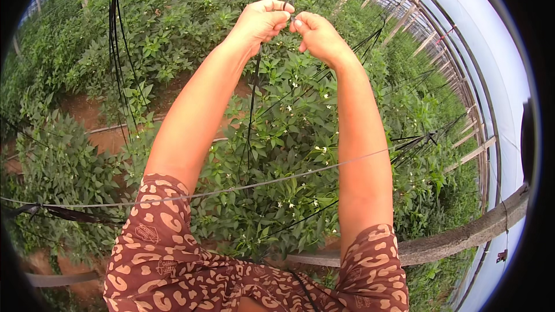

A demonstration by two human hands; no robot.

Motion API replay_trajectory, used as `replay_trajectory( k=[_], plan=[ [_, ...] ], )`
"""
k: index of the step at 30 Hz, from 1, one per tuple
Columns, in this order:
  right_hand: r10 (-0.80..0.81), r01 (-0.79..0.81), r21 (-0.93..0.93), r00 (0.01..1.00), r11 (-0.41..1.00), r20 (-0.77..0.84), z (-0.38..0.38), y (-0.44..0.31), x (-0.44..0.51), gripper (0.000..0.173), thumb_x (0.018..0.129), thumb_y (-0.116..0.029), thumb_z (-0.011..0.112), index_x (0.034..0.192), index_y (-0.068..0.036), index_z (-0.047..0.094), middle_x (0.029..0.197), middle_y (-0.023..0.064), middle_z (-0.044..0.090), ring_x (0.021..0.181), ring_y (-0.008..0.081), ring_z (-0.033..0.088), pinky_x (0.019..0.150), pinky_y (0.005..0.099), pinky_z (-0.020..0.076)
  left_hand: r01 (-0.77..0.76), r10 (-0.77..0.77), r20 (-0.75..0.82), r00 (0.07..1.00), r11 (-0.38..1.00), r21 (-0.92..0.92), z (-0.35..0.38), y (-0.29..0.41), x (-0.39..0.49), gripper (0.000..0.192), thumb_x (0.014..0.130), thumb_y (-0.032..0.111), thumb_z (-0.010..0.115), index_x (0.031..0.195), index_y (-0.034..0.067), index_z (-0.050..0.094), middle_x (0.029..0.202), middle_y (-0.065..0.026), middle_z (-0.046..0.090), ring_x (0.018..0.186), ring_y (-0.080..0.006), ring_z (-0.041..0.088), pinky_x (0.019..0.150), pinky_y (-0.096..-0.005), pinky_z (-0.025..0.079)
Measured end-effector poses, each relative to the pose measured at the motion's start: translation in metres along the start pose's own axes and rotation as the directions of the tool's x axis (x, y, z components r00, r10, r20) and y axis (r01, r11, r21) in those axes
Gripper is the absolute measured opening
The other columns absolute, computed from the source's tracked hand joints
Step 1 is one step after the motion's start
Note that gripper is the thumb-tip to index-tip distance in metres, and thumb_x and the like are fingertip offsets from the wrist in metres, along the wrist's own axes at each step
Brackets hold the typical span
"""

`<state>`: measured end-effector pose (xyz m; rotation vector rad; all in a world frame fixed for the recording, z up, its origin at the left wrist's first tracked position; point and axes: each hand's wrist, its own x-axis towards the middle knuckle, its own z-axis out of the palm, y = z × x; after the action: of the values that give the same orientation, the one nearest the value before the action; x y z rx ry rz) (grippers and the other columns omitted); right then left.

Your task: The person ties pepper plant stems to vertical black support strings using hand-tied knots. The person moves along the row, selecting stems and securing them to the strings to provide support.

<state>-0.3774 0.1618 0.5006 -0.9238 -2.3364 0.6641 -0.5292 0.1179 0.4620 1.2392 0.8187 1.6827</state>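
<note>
Both arms reach out ahead, and the hands meet near the top of the view. My left hand (265,18) pinches black twine (253,104) between thumb and fingers; a length of it hangs from this hand into the plants. Close on its right, my right hand (317,37) grips a short end of the same dark twine at the fingertips. Above the fingers the twine forms a narrow loop going up; what it hangs from is too small to tell. Leafy pepper plants (299,138) with small white flowers stand below the hands.
A thin grey wire (260,185) crosses in front of the chest. Black twine bundles hang at left (113,30) and right (418,141). A concrete post (464,236) slants at lower right. Plastic greenhouse sheeting (490,52) curves along the right, with bare soil (108,138) at left.
</note>
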Motion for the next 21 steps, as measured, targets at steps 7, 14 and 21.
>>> replay_trajectory(
  k=[7, 14, 21],
  plan=[
    [-0.127, 0.113, -0.081, 0.972, 0.990, -0.199, -0.002, -0.014, 0.008, 0.027, 0.095, -0.020, 0.045, 0.091, 0.003, 0.059, 0.082, 0.0115, 0.055, 0.057, 0.0152, 0.055, 0.058, 0.0339, 0.0465, -0.305, 0.321, -0.039, 0.946, 0.928, 0.214, -0.004, -0.026, 0.012, 0.012, 0.086, 0.012, 0.062, 0.093, 0.003, 0.059, 0.072, 0.0050, 0.058, 0.056, -0.0016, 0.044, 0.051, -0.0170, 0.036],
    [0.260, -0.050, 0.550, 0.914, 0.834, -0.312, 0.001, 0.004, 0.002, 0.024, 0.096, -0.024, 0.048, 0.103, -0.004, 0.061, 0.088, 0.0035, 0.061, 0.057, 0.0090, 0.054, 0.045, 0.0220, 0.0388, 0.274, -0.295, 0.006, 0.956, 0.880, -0.389, -0.001, 0.000, 0.016, 0.009, 0.089, 0.013, 0.056, 0.084, 0.006, 0.053, 0.054, 0.0066, 0.039, 0.043, -0.0019, 0.030, 0.033, -0.0173, 0.020],
    [0.322, -0.184, 0.839, 0.947, 0.511, 0.012, 0.021, 0.009, 0.008, 0.023, 0.093, -0.025, 0.056, 0.097, -0.003, 0.061, 0.084, 0.0029, 0.059, 0.064, 0.0102, 0.052, 0.045, 0.0216, 0.0362, 0.504, -0.524, 0.077, 0.848, 0.754, -0.421, -0.004, 0.006, 0.036, 0.011, 0.088, 0.012, 0.051, 0.078, 0.008, 0.048, 0.050, 0.0071, 0.036, 0.038, -0.0025, 0.027, 0.031, -0.0176, 0.019]
  ],
)
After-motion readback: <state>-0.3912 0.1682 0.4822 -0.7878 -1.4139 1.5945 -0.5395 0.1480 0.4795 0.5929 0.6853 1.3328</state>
